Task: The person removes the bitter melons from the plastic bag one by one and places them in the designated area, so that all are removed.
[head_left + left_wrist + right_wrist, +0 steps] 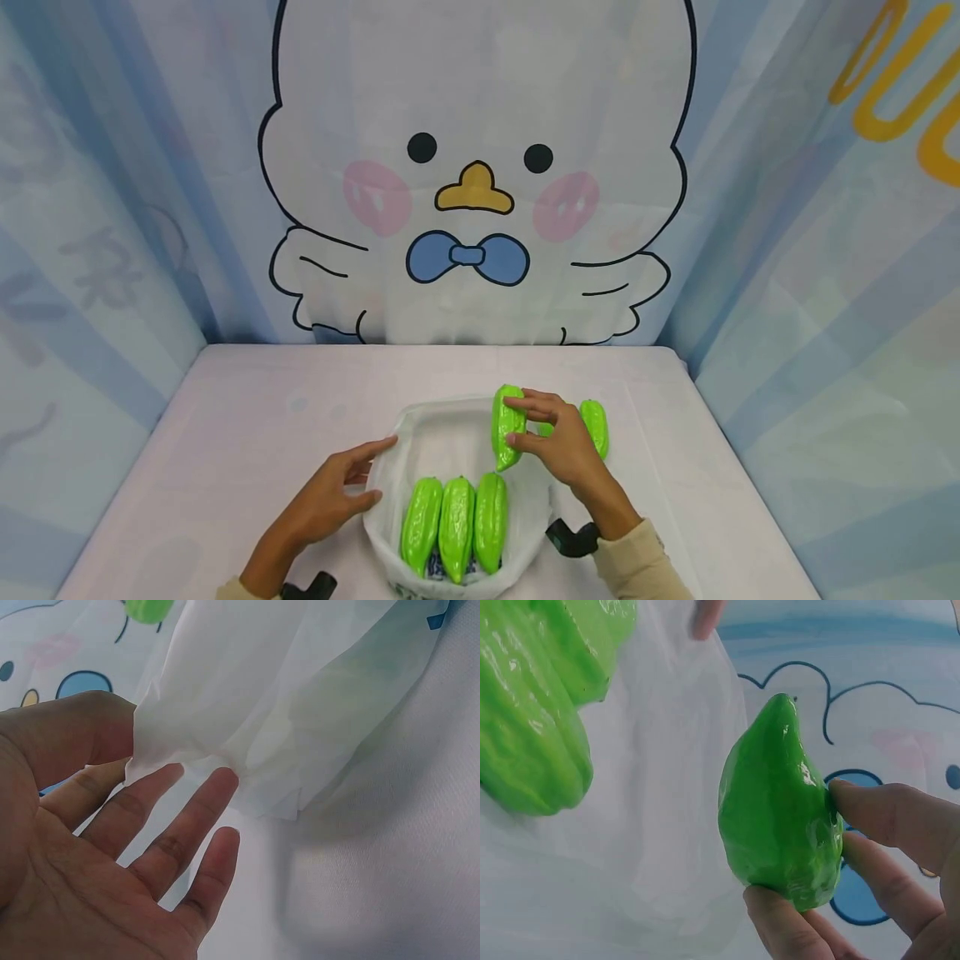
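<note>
In my right hand I hold a glossy, ridged green bitter melon, pinched between thumb and fingers above the right back rim of a white plastic bag. The right wrist view shows this bitter melon with its narrow tip upward. Three more bitter melons lie side by side inside the bag, whose mouth is spread wide. My left hand is at the bag's left side, fingers spread and fairly straight. In the left wrist view its fingertips touch the bag's thin edge.
Behind my right hand, another green bitter melon lies on the white-covered table, and part of one more shows beside the fingers. A printed cloth backdrop rises at the table's back, with curtains on both sides.
</note>
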Demonstrator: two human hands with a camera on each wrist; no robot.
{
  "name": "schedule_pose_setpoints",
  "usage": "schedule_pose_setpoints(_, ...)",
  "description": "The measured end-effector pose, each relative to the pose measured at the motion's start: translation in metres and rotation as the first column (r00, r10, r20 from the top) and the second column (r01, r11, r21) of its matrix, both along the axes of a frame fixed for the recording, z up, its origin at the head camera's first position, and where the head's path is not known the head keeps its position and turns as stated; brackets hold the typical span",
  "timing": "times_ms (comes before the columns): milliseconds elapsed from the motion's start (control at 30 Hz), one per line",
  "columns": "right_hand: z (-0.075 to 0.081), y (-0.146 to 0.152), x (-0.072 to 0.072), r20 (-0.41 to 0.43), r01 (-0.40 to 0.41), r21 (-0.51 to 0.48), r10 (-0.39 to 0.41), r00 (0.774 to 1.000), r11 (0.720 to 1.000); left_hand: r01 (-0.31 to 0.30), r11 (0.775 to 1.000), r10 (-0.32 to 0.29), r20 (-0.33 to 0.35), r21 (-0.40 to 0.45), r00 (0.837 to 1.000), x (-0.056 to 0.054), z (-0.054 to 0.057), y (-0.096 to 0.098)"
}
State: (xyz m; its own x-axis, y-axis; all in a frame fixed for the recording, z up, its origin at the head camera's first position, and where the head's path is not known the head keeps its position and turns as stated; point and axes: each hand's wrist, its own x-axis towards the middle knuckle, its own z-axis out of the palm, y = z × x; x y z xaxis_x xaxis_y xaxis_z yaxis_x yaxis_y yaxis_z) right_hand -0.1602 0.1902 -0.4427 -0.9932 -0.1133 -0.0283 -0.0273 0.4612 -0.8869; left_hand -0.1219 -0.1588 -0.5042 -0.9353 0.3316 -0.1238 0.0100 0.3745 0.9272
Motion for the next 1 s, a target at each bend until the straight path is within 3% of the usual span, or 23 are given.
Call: schedule_pose_setpoints(1000, 0.006, 0.099, -0.003, 0.048, 0.114, 0.111, -0.120, 0.992, 0.987, 0.003, 1.000, -0.003, -0.008, 0.001, 1.000, -0.003, 0.000, -0.003)
